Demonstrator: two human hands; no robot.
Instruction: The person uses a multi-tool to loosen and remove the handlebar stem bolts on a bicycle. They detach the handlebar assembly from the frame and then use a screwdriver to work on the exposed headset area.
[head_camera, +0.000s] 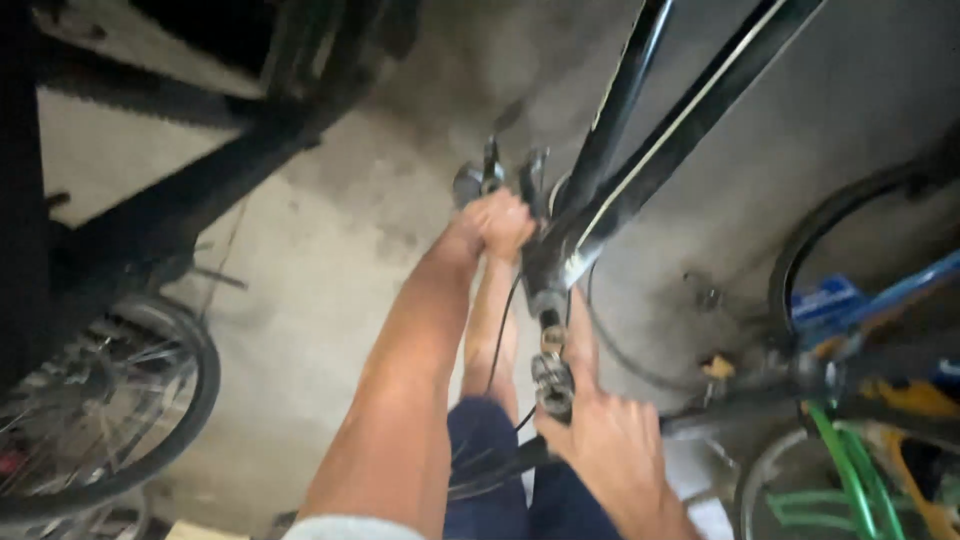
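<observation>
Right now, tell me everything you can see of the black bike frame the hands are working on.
The frame is glossy black tubing, metal by its look, with a thin pale stripe along the thicker tube. Two tubes run from the upper right down to a joint near the picture's middle, over a concrete floor. The left hand grips fittings beside that joint. The right hand holds a dark bar below it, by a small metal part. A thin black cable hangs near the joint.

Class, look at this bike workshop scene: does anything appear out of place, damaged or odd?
The black bike frame hangs tilted with no wheels attached. A loose black cable dangles beside it. The left hand grips a part by the frame; the right hand holds the pedal. Nothing looks plainly broken.
</observation>
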